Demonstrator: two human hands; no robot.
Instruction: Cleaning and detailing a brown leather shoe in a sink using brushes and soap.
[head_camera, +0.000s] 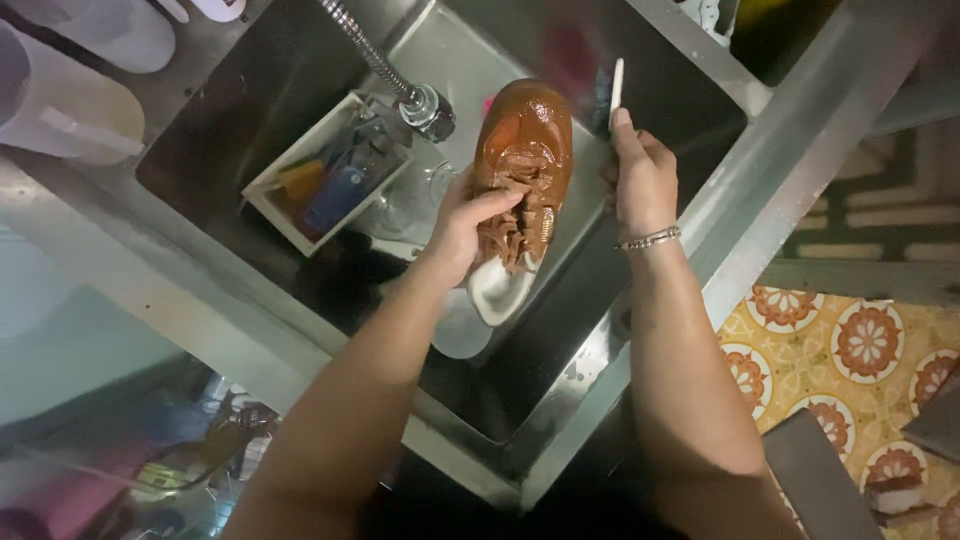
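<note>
A wet brown lace-up shoe (525, 140) with a white heel lining is held over a steel sink (700, 190). My left hand (462, 228) grips the shoe at its laces and side. Just right of the shoe, my right hand (640, 180) holds a thin white brush handle (616, 92) upright, its bristle end blurred. A chain bracelet sits on my right wrist.
A flexible metal faucet hose (385, 65) ends above the sink. A white rack (325, 170) with coloured items and a clear glass (405, 205) lie in the basin. White plastic containers (70, 100) stand at the top left. Patterned floor tiles (860, 350) show at the right.
</note>
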